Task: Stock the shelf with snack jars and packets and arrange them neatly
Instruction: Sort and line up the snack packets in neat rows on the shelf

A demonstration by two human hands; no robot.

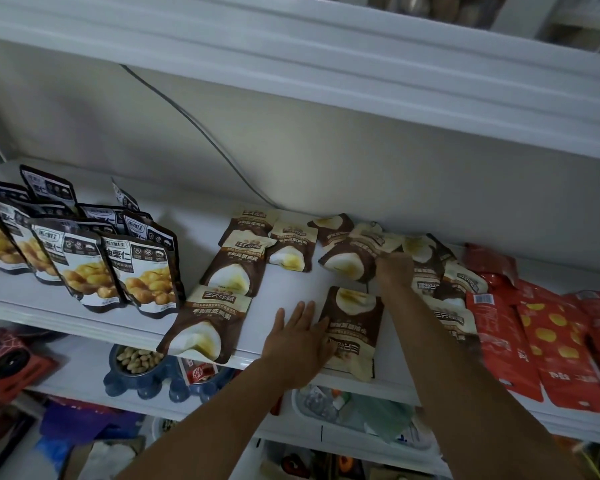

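Twelve or so brown packets lie flat on the shelf (291, 289); the heap makes an exact count unsure. The one that matters, the near packet (355, 327), sits just right of the left grip (298, 337), at the shelf's front lip. Its long axis runs from that lip toward the back wall, and its print reads upside down.

The left grip is open. The palm is flat on the shelf, the fingers are straight, and the thumb side touches the packet's left edge. It is plainly the nearer of the two.

The right grip (394, 268) reaches past that packet into the brown heap (426, 271), which spreads ahead of it and to its right. Its fingers bend down onto a packet, but blur hides whether they pinch anything, so I cannot tell its state.

Left of the left grip, three packets form a tidy column (232, 271), print upright. The near packet probably needs a half turn and a slide leftward to match it.

Further left stand at least eight black-and-white packets (84, 258). Right of the right grip lie at least four red packets (534, 341).
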